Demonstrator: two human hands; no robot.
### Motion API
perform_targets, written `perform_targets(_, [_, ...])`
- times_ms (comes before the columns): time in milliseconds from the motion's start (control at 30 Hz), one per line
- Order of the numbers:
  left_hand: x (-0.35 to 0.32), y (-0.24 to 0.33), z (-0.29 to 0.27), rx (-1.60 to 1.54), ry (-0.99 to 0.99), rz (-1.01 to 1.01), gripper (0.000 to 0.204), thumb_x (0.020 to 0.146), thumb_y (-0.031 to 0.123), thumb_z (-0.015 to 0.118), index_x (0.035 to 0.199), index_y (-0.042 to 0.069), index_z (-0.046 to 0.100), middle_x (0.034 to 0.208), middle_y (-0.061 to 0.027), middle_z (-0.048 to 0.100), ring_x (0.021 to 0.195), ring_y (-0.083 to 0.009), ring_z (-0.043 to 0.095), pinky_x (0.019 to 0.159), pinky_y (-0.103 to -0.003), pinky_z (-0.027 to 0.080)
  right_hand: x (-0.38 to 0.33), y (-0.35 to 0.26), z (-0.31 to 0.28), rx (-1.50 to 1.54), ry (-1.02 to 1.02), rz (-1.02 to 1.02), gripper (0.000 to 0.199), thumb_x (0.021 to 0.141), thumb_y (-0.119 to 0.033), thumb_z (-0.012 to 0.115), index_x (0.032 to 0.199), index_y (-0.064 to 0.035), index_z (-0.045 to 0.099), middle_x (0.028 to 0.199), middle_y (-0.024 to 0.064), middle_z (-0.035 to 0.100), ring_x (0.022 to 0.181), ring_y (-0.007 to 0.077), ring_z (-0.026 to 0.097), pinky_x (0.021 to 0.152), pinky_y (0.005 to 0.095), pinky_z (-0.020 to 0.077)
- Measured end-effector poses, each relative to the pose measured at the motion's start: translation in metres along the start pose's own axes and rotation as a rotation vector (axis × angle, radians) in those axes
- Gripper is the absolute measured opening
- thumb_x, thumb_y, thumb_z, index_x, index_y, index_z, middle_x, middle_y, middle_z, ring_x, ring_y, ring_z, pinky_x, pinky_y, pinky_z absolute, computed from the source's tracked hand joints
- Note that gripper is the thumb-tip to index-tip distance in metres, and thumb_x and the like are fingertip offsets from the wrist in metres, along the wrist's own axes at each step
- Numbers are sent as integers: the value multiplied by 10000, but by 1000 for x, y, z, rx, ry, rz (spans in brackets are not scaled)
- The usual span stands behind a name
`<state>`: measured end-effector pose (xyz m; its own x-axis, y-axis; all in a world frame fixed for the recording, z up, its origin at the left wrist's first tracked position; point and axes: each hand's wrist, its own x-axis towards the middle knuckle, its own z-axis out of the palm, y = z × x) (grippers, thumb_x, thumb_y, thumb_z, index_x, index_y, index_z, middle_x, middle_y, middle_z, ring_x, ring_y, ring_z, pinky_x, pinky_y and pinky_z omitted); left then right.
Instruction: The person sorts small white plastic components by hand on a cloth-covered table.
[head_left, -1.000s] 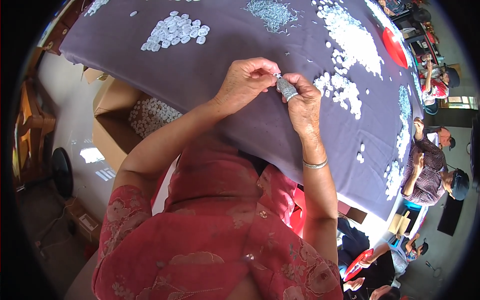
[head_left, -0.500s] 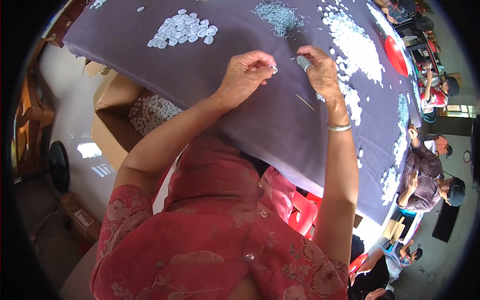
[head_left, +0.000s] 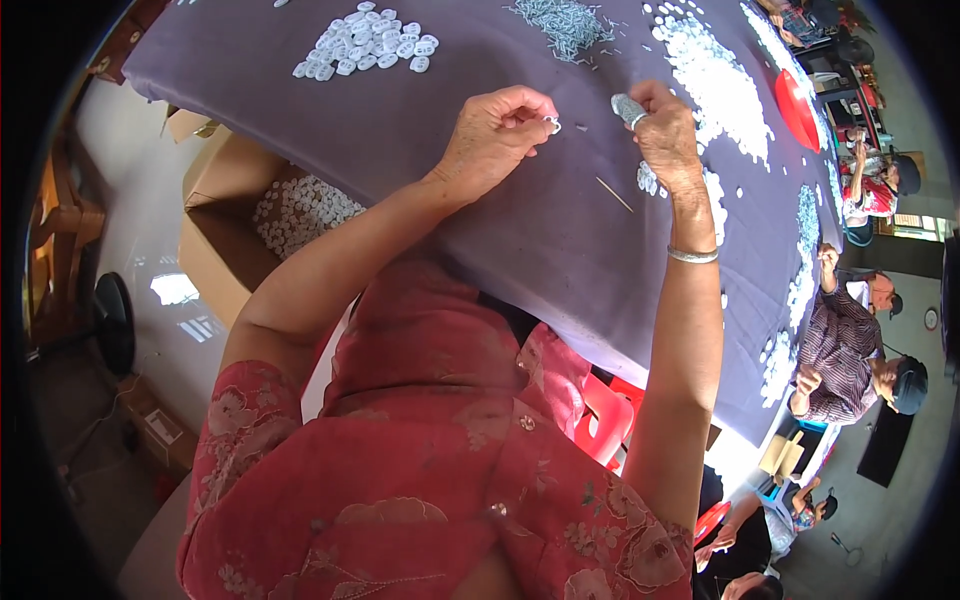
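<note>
My left hand (head_left: 495, 135) is closed over the purple table cloth (head_left: 470, 70), pinching a small white ring-shaped piece (head_left: 553, 124) at its fingertips. My right hand (head_left: 665, 130) grips a bundle of thin grey metal pins (head_left: 626, 106) in its fist. The two hands are apart, about a hand's width. A heap of loose grey pins (head_left: 568, 20) lies just beyond them. A pile of white round pieces (head_left: 368, 48) sits far left, and a long spread of white pieces (head_left: 712, 85) runs along the right. A single thin stick (head_left: 614, 194) lies on the cloth below my right hand.
An open cardboard box (head_left: 225, 235) holding white pieces stands on the floor at the left. A red dish (head_left: 797, 108) lies on the table's right end. Other people (head_left: 850, 340) sit working along the right side. A red plastic stool (head_left: 600, 420) is under the table.
My hands were together over the grey bundle; they have drawn apart. My right hand moved up and right with the bundle. My left hand stayed, now pinching a white piece.
</note>
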<state>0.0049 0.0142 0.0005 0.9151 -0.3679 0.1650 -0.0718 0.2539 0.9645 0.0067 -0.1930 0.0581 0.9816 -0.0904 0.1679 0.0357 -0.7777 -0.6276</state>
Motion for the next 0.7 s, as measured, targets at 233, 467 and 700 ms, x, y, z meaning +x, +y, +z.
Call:
perform_targets(233, [0,1,0,-7,21,11,53,822,46,607,873,55,617,791,25,587,703,-34,533,602,-215,479,-10,-2,-2,285,-48,46,223,770,64,462,901,-44,606,733,-10,584,637,31,500,526,176,390])
perform_targets(467, [0,1,1,-21,44,17,54,822,58,609,875,59,618,784,28,587,695,-31,528,599,-213,477,-12,15,15,220,-158,-41,146,773,-5,604,910,-34,646,771,-10,617,674,73,532,599,217,440])
perform_targets(700, [-1,-1,-2,-37,26,-10,97,822,35,605,916,55,623,856,9,599,741,-64,539,617,-225,451,-13,-16,35,-54,-141,8,104,766,-72,656,858,-25,645,709,23,624,654,93,555,618,246,455])
